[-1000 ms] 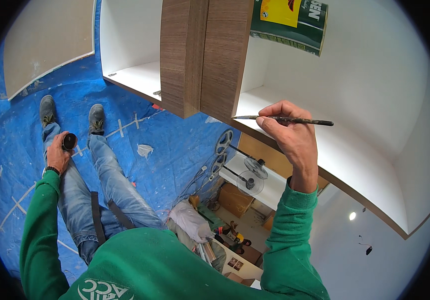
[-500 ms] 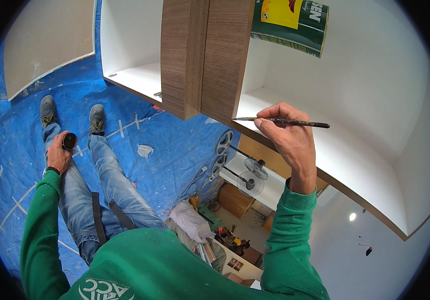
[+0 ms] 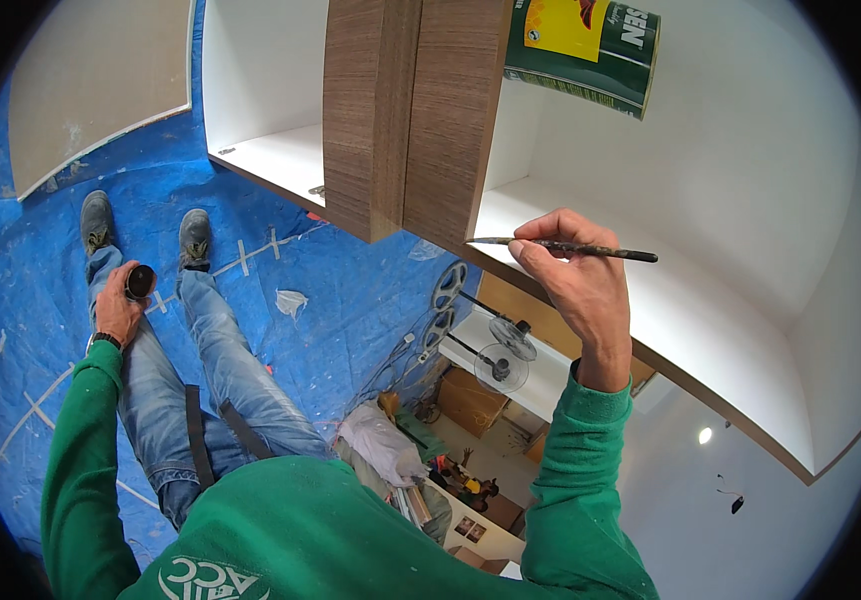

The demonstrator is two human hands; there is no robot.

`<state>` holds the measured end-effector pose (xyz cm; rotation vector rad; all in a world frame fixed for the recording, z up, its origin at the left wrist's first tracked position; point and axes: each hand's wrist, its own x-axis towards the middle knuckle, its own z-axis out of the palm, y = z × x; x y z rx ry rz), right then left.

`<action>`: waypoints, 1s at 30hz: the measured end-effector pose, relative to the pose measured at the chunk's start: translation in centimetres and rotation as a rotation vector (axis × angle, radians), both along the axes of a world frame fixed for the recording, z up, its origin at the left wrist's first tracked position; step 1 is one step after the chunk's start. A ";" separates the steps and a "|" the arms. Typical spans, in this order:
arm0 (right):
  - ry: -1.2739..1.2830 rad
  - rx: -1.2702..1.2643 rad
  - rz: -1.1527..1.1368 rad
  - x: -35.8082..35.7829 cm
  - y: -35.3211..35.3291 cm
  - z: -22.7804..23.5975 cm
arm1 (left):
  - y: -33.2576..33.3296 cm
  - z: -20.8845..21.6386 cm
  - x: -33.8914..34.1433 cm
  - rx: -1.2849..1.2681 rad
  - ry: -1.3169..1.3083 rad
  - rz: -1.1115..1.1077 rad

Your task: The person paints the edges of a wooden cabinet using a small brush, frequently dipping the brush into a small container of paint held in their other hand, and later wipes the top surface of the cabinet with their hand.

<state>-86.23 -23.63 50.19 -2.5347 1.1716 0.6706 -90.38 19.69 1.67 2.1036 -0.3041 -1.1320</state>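
Your right hand (image 3: 585, 290) pinches a thin brush (image 3: 610, 250) right of centre, tip at the lower edge of the cabinet (image 3: 450, 130); open interior (image 3: 720, 170) extends upper right. Your left hand (image 3: 120, 308) grips a dark cup (image 3: 138, 282), centre left.

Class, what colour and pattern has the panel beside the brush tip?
The panel is brown, wood-grained; clearest in the head view.

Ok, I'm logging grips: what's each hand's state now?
Left hand: closed, holding a small round dark container.
Right hand: closed, holding a thin dark brush.
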 end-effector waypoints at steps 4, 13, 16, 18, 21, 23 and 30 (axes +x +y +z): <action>-0.028 0.023 -0.033 -0.1 0.0 0.1 | -0.1 0.2 0.1 0.013 0.009 -0.004; -0.059 0.009 -0.039 0.1 0.2 -0.1 | -0.1 -0.1 0.0 0.002 0.003 -0.003; -0.068 -0.031 -0.028 0.4 0.5 0.0 | 0.1 -0.4 -0.1 -0.005 -0.014 -0.006; -0.057 -0.006 -0.043 0.0 0.2 0.0 | 0.2 -0.5 -0.2 -0.015 -0.016 -0.004; -0.024 0.008 -0.010 0.0 0.1 0.0 | -0.1 -0.1 0.0 -0.008 -0.012 -0.007; -0.016 0.006 -0.003 0.1 0.2 0.0 | -0.2 0.0 0.1 -0.005 -0.011 -0.008; -0.084 -0.016 -0.042 0.2 0.3 -0.2 | 0.1 -0.5 -0.1 -0.012 -0.016 -0.009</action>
